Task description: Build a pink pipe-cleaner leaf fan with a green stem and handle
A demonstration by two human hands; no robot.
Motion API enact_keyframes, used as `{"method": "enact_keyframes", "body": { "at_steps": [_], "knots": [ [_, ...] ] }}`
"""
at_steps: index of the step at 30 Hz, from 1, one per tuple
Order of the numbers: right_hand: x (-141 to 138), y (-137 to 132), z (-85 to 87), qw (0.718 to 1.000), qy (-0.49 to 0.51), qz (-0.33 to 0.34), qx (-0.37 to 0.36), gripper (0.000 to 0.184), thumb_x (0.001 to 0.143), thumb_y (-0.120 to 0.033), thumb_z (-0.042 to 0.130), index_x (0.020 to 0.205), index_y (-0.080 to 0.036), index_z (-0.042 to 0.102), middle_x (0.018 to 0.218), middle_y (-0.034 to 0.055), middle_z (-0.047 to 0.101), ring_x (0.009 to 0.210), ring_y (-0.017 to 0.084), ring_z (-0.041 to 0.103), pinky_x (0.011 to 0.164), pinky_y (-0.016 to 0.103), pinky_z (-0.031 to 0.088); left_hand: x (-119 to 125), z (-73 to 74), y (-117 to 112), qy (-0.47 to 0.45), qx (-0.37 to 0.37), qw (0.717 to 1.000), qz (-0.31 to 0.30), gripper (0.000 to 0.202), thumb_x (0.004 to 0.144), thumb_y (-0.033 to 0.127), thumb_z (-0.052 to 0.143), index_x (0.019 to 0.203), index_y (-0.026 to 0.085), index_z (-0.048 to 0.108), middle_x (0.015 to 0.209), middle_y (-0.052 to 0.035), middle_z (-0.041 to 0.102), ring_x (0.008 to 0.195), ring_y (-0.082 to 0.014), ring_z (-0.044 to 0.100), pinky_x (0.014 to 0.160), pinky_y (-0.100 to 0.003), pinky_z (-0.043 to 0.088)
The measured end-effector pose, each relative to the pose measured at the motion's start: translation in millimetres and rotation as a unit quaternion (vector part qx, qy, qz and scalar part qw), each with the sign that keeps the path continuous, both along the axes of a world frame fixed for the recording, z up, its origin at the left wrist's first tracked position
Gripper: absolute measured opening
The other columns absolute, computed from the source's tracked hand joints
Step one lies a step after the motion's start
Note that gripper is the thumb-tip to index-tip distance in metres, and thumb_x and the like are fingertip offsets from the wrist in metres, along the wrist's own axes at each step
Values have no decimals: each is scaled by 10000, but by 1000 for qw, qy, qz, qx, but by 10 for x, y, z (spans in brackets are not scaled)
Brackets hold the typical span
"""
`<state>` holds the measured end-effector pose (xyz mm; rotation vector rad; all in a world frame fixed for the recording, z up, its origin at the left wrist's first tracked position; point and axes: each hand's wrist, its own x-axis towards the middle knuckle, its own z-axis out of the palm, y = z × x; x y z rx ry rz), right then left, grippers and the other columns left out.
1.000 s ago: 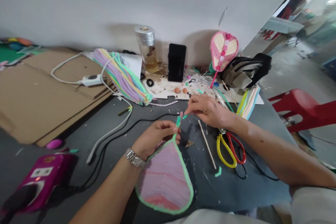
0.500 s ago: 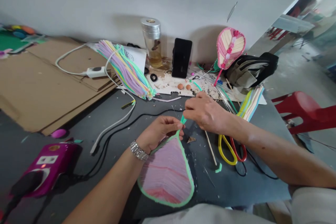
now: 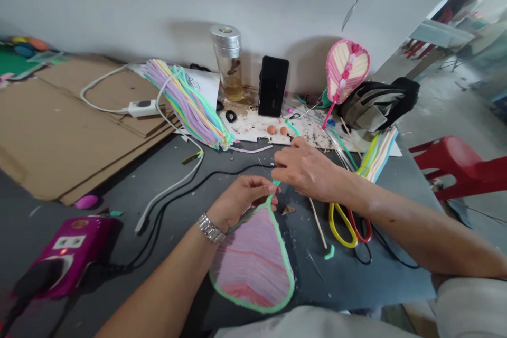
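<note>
A teardrop-shaped pink fan (image 3: 253,261) edged with green pipe cleaner lies on the dark table, its narrow tip pointing away from me. My left hand (image 3: 237,202), a metal watch on the wrist, pinches that tip. My right hand (image 3: 307,169) is closed on the short green pipe-cleaner ends (image 3: 275,183) sticking out of the tip, right against the left fingers. Yellow-and-red scissors (image 3: 350,227) and a thin wooden stick (image 3: 318,223) lie just right of the fan.
A bundle of pastel pipe cleaners (image 3: 186,105), a jar (image 3: 228,68), a black phone (image 3: 273,86), a finished fan (image 3: 347,69) and a bag (image 3: 374,105) line the wall. Cardboard sheets (image 3: 59,132) lie left. A magenta glue gun (image 3: 67,253) sits front left, a red chair (image 3: 463,166) right.
My right hand has slid down along the green ends toward the fan's tip and now meets the left fingers. The camera view shifted slightly.
</note>
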<state>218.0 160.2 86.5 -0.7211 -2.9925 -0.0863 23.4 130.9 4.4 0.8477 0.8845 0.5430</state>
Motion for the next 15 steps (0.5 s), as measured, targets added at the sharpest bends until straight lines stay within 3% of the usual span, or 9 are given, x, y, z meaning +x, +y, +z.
{"method": "enact_keyframes", "body": {
  "at_steps": [7,10,12,13,15],
  "knots": [
    [23,20,-2,1000,13,-8,3,252,931,-98,469,746,-200,606,768,18,556,717,175,454,774,370,294,6,54,-19,-3,6,1000,-8,327,705,450,813,707,140,710,630,-49,691,571,-124,581,577,-240,408],
    [134,-76,21,989,118,-90,26,177,930,-140,517,856,-214,659,971,72,648,923,230,550,898,427,345,8,73,-17,-7,-7,1000,0,338,671,465,833,704,152,711,632,-39,692,582,-127,602,577,-231,420],
    [215,-202,-27,948,245,-203,10,95,923,-211,589,899,-235,678,1024,89,665,989,261,571,904,449,382,12,72,-13,-15,-17,1000,5,339,649,466,850,696,160,711,636,-35,697,595,-133,620,583,-228,433],
    [241,-273,-81,908,320,-268,-26,77,916,-247,617,871,-239,679,948,83,670,921,250,584,851,433,413,15,68,-12,-21,-21,1000,6,340,638,463,859,689,162,710,633,-32,695,598,-137,626,595,-232,447],
    [246,-408,-240,788,432,-389,-205,115,873,-332,687,811,-235,677,762,47,647,701,192,561,674,360,436,24,55,-13,-33,-27,999,6,343,624,456,871,678,160,706,620,-27,690,596,-143,631,621,-244,471]
  ]
}}
